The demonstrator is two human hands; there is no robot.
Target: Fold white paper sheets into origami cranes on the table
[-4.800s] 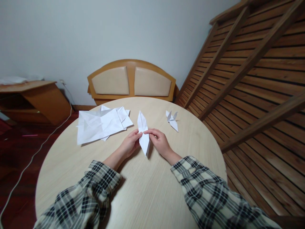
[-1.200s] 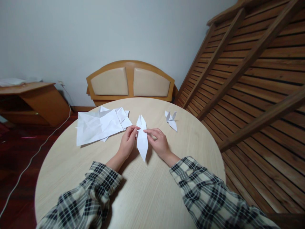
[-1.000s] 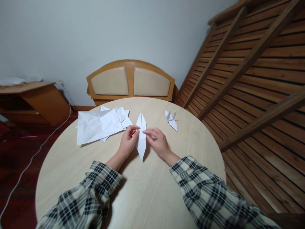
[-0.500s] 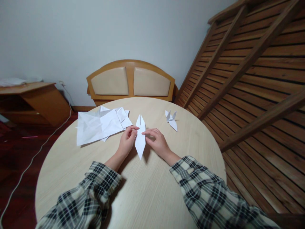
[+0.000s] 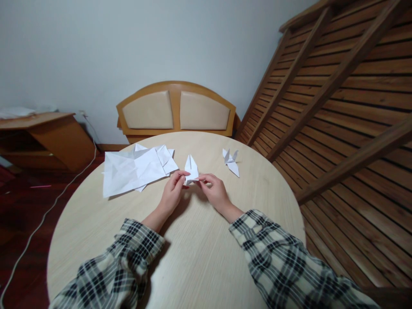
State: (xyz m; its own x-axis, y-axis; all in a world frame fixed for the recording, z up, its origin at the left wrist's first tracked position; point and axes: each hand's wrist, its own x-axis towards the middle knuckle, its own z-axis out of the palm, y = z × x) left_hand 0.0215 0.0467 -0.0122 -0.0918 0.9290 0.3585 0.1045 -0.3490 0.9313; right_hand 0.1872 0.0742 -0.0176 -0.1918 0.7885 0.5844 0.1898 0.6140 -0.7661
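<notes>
Over the desk [image 5: 196, 253], left hand [image 5: 172, 189] and right hand [image 5: 213, 189] pinch paper [image 5: 192, 171] between them, fingers nearly closed, its split tip pointing far.

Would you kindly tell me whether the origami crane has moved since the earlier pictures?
No; judged against the headboard, the origami crane stands in the same place on the round table.

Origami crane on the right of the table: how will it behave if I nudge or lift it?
The origami crane looks like thin folded paper, so it should be light and slide at a nudge. Its narrow upright tips would probably bend if pinched.
</notes>
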